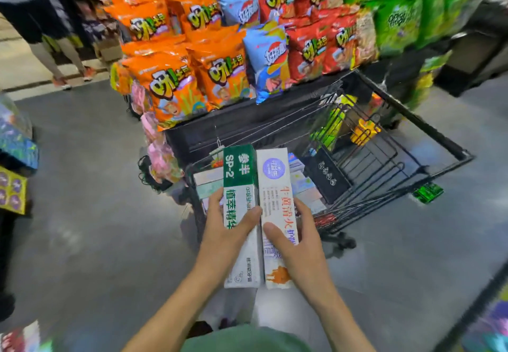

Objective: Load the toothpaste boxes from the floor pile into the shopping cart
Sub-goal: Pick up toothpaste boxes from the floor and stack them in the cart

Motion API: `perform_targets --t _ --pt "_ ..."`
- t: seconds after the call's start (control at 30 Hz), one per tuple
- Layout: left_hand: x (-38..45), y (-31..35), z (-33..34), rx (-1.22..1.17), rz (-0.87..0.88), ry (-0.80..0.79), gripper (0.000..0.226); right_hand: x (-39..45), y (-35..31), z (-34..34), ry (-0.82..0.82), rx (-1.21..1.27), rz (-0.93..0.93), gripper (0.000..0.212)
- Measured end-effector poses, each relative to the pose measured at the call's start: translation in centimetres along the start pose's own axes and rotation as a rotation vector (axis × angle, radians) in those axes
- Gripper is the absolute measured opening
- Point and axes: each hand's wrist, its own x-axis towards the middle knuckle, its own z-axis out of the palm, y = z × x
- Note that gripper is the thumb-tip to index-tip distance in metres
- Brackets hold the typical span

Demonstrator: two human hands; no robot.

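Hands (264, 239) hold boxes (258, 186) over cart (412, 131); grey floor (96, 186), snack display (220, 35).

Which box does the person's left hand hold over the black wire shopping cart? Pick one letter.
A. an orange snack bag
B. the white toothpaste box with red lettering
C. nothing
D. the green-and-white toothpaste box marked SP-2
D: the left hand grips the green-and-white toothpaste box marked SP-2, while the right hand holds the white toothpaste box with red lettering beside it, above the black wire shopping cart.
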Motion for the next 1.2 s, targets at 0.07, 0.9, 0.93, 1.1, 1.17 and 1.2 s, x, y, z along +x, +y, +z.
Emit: perform_targets --t 0.07,0.9,0.93,1.1,1.17,1.2 --pt "1.5 -0.1 1.2 -0.004 -0.045 -0.021 0.088 1.5 0.1 -1.1 0.002 0.011 0.016 0.060" --pt "24.5 -16.1 -2.0 1.076 -0.127 -0.615 0.094 17.1 5.1 -2.6 -0.021 -0.200 0.363 0.059" --pt "24.9 -16.8 -2.0 1.126 -0.134 -0.639 0.096 17.3 5.4 -2.6 -0.024 -0.205 0.373 0.059" --pt "25.9 -21.0 -1.9 1.305 -0.157 -0.691 0.093 18.4 7.5 -3.6 -0.054 -0.214 0.427 0.058" --pt "26.7 -22.2 -1.9 1.360 -0.162 -0.666 0.085 19.1 8.5 -3.8 -0.056 -0.225 0.439 0.059" --pt "27.1 -22.6 -1.9 1.401 -0.154 -0.658 0.083 19.4 8.9 -4.0 -0.052 -0.232 0.444 0.060"
